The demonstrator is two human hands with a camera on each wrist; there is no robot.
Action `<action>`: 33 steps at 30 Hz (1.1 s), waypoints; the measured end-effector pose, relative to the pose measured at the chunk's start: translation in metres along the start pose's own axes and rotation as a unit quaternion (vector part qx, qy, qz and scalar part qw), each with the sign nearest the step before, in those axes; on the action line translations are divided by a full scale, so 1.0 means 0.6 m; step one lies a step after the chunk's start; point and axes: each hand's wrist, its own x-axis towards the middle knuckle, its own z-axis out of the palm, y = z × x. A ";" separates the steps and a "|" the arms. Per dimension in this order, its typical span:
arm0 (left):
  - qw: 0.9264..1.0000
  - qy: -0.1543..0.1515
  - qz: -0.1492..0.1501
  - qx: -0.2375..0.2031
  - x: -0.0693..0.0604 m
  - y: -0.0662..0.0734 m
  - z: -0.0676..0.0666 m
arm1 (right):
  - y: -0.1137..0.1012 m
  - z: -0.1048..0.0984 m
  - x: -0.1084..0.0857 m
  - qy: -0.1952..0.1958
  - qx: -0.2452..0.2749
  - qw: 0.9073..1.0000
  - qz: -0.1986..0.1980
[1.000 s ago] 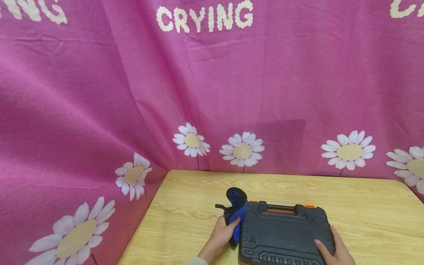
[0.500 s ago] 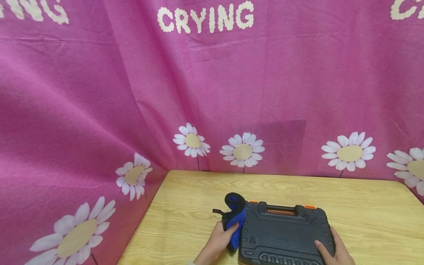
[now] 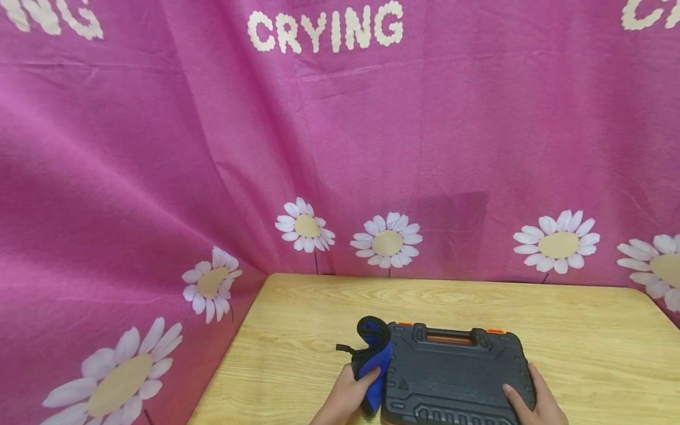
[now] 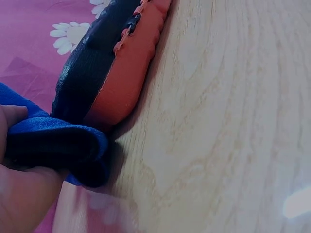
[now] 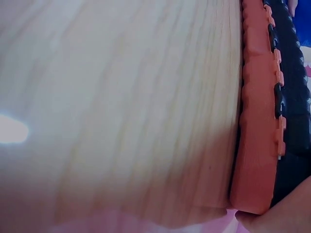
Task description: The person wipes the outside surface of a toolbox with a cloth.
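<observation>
In the head view a black plastic tool case (image 3: pixel 451 375) lies flat on the wooden table, its handle toward the far side. Both wrist views show its orange lower half (image 4: pixel 124 85). My left hand (image 3: pixel 346 394) grips a folded blue cloth (image 3: pixel 379 360) with black edging and a small black tab, thumb on the blue face. The cloth stands along the case's left side, seemingly against it. On the right, my right hand (image 3: pixel 538 401) holds the case's edge, thumb on top and fingers down the side. The fingers' undersides are hidden in the head view.
The light wooden table (image 3: pixel 297 330) reaches back to a pink curtain (image 3: pixel 340 147) printed with daisies and lettering, which also hangs along the left side. Two orange latches (image 3: pixel 496 332) sit on the case's far edge.
My left hand and the blue cloth have slid toward me and slightly left, along the case's left side. The right hand and the case have stayed in place.
</observation>
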 end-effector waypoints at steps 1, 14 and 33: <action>1.000 -0.001 -0.001 -0.002 -0.002 0.000 0.000 | 0.000 0.000 0.000 0.000 0.000 1.000 0.000; 0.999 0.004 -0.043 0.028 -0.019 0.004 -0.005 | -0.007 -0.001 -0.011 -0.001 0.015 1.000 -0.001; 0.997 -0.047 -0.060 0.031 -0.041 0.009 -0.033 | -0.008 -0.001 -0.011 0.003 0.007 1.000 -0.009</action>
